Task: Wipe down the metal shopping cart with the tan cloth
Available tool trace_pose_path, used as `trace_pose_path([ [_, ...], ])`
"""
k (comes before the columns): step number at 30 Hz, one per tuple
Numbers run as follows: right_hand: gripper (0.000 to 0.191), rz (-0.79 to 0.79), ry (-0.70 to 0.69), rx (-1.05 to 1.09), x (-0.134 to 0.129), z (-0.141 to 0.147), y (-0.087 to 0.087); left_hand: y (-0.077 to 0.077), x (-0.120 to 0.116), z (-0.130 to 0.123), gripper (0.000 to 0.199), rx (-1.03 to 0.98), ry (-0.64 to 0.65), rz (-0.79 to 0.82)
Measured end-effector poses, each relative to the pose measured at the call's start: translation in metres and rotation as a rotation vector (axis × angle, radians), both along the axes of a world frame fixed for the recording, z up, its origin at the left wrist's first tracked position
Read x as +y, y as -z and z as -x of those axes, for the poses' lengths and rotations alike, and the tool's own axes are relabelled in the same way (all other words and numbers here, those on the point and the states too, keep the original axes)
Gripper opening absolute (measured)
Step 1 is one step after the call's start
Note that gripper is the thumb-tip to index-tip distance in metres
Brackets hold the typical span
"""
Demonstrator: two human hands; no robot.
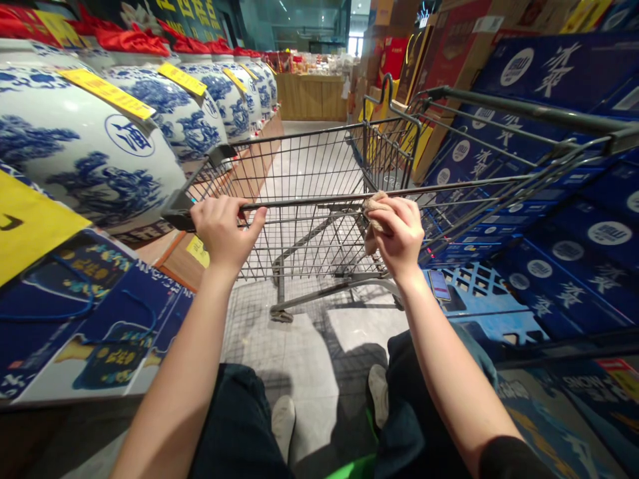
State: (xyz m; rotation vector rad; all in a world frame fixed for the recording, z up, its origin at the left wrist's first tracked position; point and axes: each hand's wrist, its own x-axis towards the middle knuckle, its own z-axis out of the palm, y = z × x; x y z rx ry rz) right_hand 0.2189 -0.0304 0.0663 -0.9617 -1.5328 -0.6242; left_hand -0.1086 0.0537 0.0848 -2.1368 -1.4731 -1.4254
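A dark grey wire shopping cart (319,166) stands sideways in front of me. My left hand (222,229) lies over its near top rail (304,201), close to the left corner, with the fingers curled over the bar and the thumb pointing right along it. Farther right on that rail, my right hand (400,229) is closed on a crumpled beige cloth (370,239). Part of the cloth is wrapped at the rail and part hangs below it. The cart's handle bar (524,110) is at the right. No goods show in the basket.
Large blue-and-white jars (94,143) with red cloth tops line the left side. Blue cartons (564,259) are stacked at the right. A phone (439,285) lies on a blue plastic pallet (499,319). Printed boxes (104,319) stand near my left arm. A wooden counter (312,96) is far ahead.
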Motion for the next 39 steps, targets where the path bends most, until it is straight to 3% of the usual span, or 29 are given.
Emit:
trace_pose_path([
  [14, 0.012, -0.020, 0.374, 0.421, -0.016, -0.097, -0.008, -0.003, 0.000, 0.003, 0.032, 0.040, -0.019, -0.012],
  [18, 0.014, -0.153, 0.435, 0.551, -0.019, -0.140, -0.011, -0.002, 0.001, 0.004, 0.033, 0.035, -0.027, -0.037],
  [21, 0.017, -0.251, 0.396, 0.611, -0.016, -0.160, -0.011, -0.002, 0.001, 0.003, 0.033, 0.032, -0.042, -0.033],
  [24, 0.012, -0.210, 0.327, 0.631, -0.012, -0.147, -0.011, -0.003, 0.001, 0.003, 0.034, 0.029, -0.047, -0.020],
  [30, 0.010, 0.002, 0.141, 0.414, -0.016, -0.073, -0.010, -0.005, -0.001, 0.003, 0.034, 0.027, -0.043, -0.012],
  [36, 0.012, -0.061, 0.203, 0.453, -0.014, -0.069, -0.013, -0.006, -0.003, 0.003, 0.033, 0.039, -0.029, 0.003],
  [39, 0.011, -0.071, 0.153, 0.476, -0.007, -0.054, -0.008, -0.005, -0.003, 0.003, 0.033, 0.042, -0.026, 0.010],
])
